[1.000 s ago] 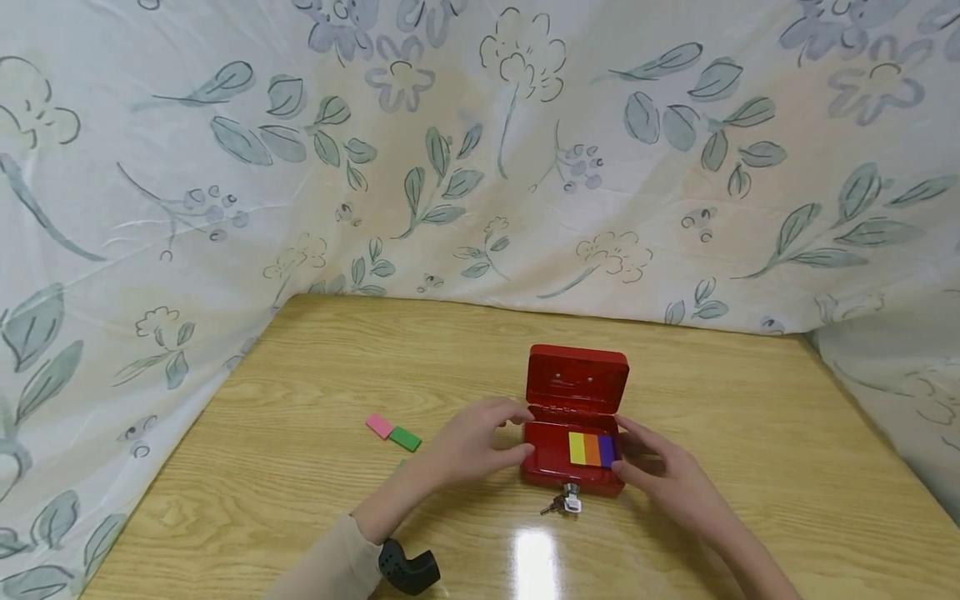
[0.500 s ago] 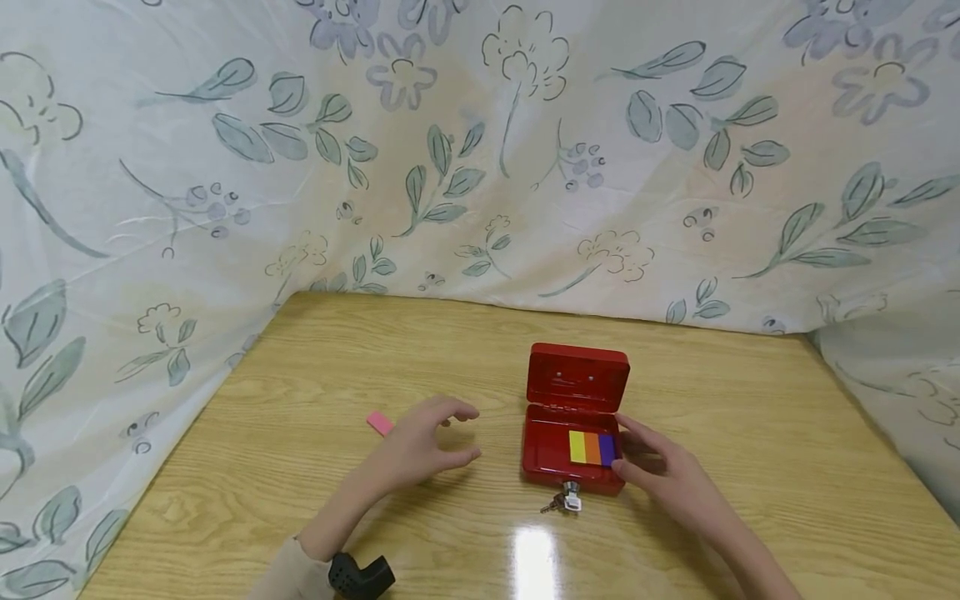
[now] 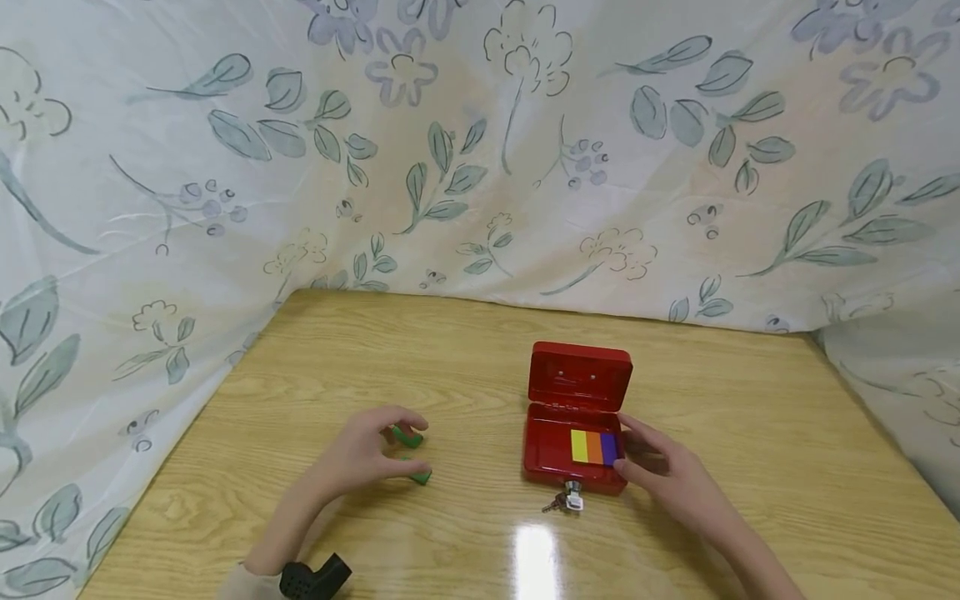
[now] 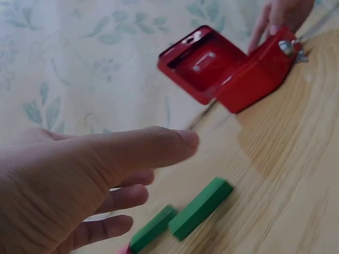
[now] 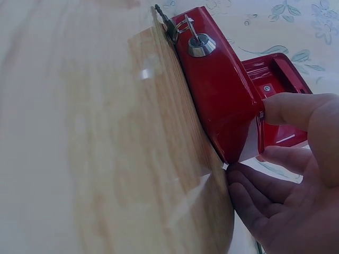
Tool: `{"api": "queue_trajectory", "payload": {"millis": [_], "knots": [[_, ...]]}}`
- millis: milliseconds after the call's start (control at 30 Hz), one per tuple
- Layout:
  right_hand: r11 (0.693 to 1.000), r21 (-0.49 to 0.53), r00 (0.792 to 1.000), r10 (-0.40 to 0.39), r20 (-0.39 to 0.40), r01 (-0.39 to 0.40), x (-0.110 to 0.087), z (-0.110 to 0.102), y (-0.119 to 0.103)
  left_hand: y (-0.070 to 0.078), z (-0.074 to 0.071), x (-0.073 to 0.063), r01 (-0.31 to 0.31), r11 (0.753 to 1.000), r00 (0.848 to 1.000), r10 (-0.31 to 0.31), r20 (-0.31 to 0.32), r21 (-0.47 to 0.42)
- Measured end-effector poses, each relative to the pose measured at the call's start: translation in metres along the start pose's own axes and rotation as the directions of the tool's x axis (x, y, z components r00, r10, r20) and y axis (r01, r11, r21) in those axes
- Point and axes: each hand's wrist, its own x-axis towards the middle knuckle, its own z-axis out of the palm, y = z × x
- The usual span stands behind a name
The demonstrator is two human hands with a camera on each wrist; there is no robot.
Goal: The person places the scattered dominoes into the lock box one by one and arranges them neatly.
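A red cash box (image 3: pixel 547 450) stands on the table with its lid raised. Yellow (image 3: pixel 579 446), orange (image 3: pixel 594 447) and purple (image 3: pixel 608 448) blocks lie side by side inside it, toward the right. My right hand (image 3: pixel 663 471) holds the box at its right side, the thumb on the rim and the fingers against the outer wall. To the left, my left hand (image 3: pixel 360 454) hovers with thumb and fingers apart, holding nothing. Two green blocks (image 4: pixel 200 208) lie on the table near its fingertips. A sliver of a pink block (image 4: pixel 125 250) shows in the left wrist view.
Keys (image 3: pixel 574 500) hang from the lock on the box's front. The wooden table (image 3: pixel 465 350) stretches around, with a floral curtain (image 3: pixel 450 167) behind it. A black wrist device (image 3: pixel 315 578) sits on my left wrist.
My left hand has moved left, away from the box, to the green blocks and now covers the pink block in the head view. My right hand has stayed at the box.
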Motion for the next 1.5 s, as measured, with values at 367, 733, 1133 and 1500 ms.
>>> {"api": "queue_trajectory", "payload": {"millis": [367,733,1133,1500], "knots": [[1.0,-0.013,1.0,0.001,-0.01,-0.001,0.002,-0.003,-0.001,-0.005,-0.006,-0.003,0.035,0.998,0.993,-0.028,0.113,-0.06],[1.0,-0.011,1.0,-0.019,-0.007,0.019,0.001,-0.001,0.0,-0.007,0.009,0.0,0.027,0.998,0.997,-0.024,0.068,-0.053],[1.0,-0.005,1.0,-0.019,0.003,0.019,0.0,0.0,0.001,-0.007,0.012,0.0,-0.029,1.0,0.999,0.029,0.021,0.005],[1.0,-0.002,1.0,-0.014,0.002,0.014,-0.001,0.0,-0.001,0.0,0.004,-0.005,0.067,0.985,0.986,-0.04,0.164,-0.16]]}}
